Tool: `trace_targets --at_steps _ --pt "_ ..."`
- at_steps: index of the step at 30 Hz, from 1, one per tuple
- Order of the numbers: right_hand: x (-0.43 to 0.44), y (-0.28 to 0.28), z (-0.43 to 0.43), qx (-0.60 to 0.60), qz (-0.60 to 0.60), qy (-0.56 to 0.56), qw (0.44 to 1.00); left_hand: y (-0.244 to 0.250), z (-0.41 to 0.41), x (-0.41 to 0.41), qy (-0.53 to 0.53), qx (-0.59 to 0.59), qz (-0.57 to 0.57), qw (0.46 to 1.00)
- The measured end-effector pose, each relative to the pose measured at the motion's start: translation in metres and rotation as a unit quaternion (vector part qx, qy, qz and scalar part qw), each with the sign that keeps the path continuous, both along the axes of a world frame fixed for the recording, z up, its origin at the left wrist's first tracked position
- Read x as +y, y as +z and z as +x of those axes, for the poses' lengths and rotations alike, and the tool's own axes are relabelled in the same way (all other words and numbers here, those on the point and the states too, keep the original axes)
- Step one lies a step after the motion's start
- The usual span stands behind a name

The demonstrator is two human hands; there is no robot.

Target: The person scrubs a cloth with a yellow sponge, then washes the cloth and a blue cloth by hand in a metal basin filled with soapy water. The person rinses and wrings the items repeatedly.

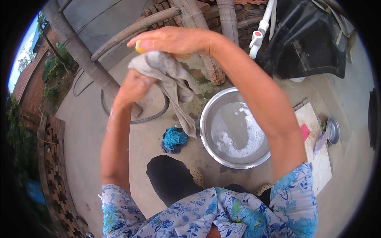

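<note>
My left hand (137, 86) grips a wet, greyish-white cloth (169, 71), raised in front of me. One end of the cloth hangs towards the floor. Above it, my right hand (172, 40) holds a yellow bar of soap (139, 47), mostly hidden under the palm and fingers, against or just over the cloth. Suds streak my left wrist. Below and to the right stands a wide steel basin (208, 145) of cloudy water with white foam (250, 142); my right forearm covers part of its rim.
A bundle of wet blue and dark cloth (174, 139) lies on the concrete floor left of the basin. A white tap (256, 43) and black sheeting (309, 44) are at upper right. Wooden posts (86, 59), a hose (154, 116), a white board (318, 160) and a small metal dish (334, 131) surround the spot.
</note>
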State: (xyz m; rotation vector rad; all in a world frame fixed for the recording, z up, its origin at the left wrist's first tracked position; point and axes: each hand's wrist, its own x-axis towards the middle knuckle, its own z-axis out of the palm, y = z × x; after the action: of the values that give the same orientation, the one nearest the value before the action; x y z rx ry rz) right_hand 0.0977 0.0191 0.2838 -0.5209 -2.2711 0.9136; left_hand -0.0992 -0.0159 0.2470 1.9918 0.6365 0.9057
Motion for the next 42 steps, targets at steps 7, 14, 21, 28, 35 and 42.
trace_targets --at_steps 7,14,21,28,35,42 --pt "-0.049 -0.095 -0.032 0.446 -0.428 0.026 0.785 -0.005 0.019 0.015 0.130 -0.186 -0.045 0.973" --pt "-0.083 -0.154 -0.038 0.302 -0.283 -0.118 0.903 -0.015 0.068 0.015 0.147 -0.401 -0.085 0.900" --pt "-0.100 -0.202 -0.045 0.329 -0.280 -0.113 0.895 0.006 0.112 0.001 0.205 -0.431 -0.030 0.878" --pt "-0.124 -0.230 -0.039 0.310 -0.340 -0.114 0.880 0.021 0.121 0.018 0.339 -0.234 0.270 0.870" --pt "-0.125 -0.235 0.004 0.232 -0.409 0.057 0.881 0.033 0.126 0.043 0.312 -0.100 0.422 0.846" --pt "-0.123 -0.232 0.063 0.052 -0.440 0.084 0.893 0.045 0.111 0.061 0.328 -0.263 0.031 0.907"
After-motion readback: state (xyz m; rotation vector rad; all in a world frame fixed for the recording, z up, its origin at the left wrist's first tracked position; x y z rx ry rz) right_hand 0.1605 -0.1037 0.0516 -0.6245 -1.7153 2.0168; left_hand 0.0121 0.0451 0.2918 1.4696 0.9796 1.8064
